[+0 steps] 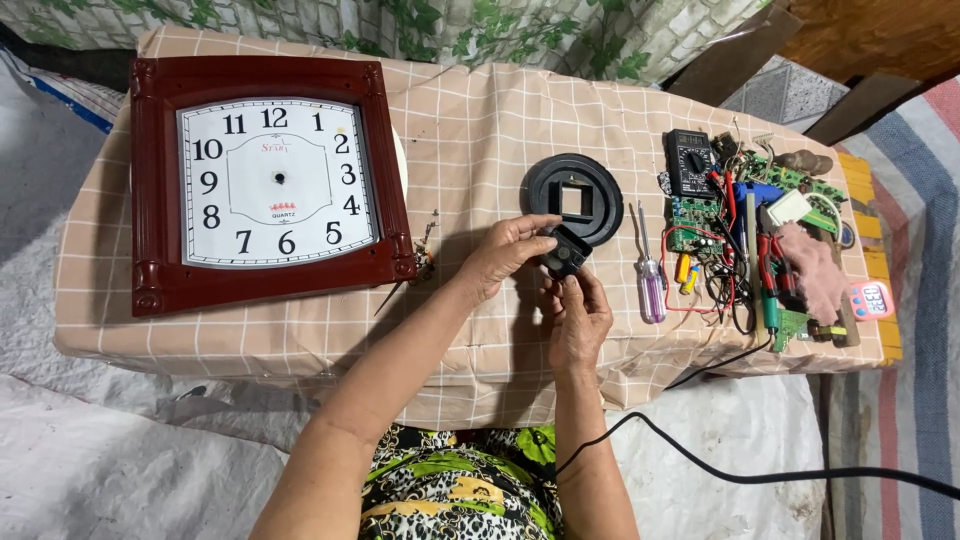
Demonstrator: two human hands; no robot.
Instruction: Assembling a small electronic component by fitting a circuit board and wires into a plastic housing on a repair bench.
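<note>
My left hand [508,255] and my right hand [580,318] together hold a small black box-shaped clock mechanism [566,250] just above the table's near middle. The left fingers pinch its top left side; the right fingers grip it from below. Right behind it lies a round black plastic plate [572,171] with a square hole in its middle. At the left lies a square wall clock [265,180] with a dark red frame and a white dial without hands.
A purple-handled screwdriver [650,285] lies right of my hands. Further right sit a black multimeter [690,160], green circuit boards [800,180], wires, a pink cloth [815,275] and a small pink timer [871,299]. A black cable [760,475] runs over the floor sheet. Checked cloth [480,110] covers the table.
</note>
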